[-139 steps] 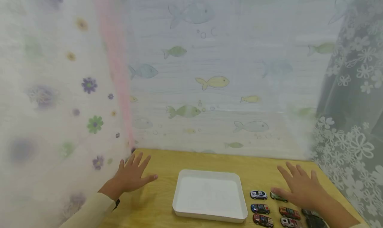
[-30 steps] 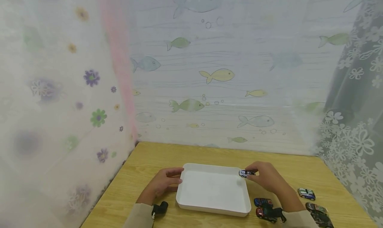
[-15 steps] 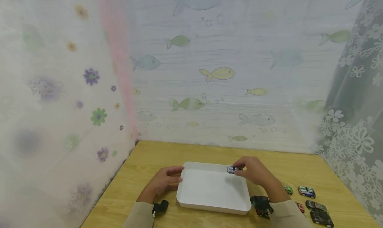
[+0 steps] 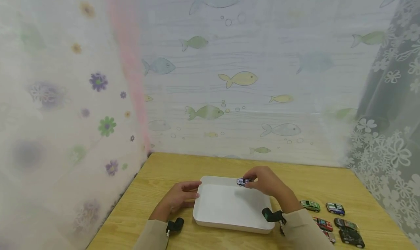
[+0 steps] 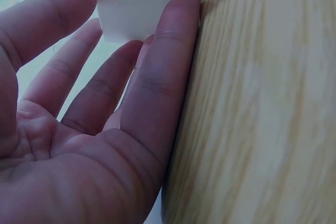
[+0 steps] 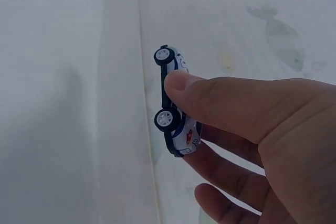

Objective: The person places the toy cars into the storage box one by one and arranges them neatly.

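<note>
A white toy car with dark markings (image 4: 242,182) is pinched between the thumb and fingers of my right hand (image 4: 267,182). It is held above the far side of a shallow white tray (image 4: 233,227), casting a soft shadow inside. The right wrist view shows the car (image 6: 181,139) tilted on its side, two wheels visible, near the tray's rim. My left hand (image 4: 177,199) is at the tray's left end, fingers spread and fairly straight. In the left wrist view its fingertips touch the tray's outer wall (image 5: 134,9), with the lowest finger along the wood.
Right of the tray, several toy cars stand on the wooden table (image 4: 177,166): green (image 4: 310,206), white-and-blue (image 4: 335,209), red (image 4: 323,224) and black (image 4: 352,238) among them. My right sleeve (image 4: 306,230) hides part of that area. A fish-patterned curtain (image 4: 206,78) hangs behind.
Both hands were spread apart over the table earlier. The left now touches the tray. The right took the white car from the table and carried it leftward over the tray.
</note>
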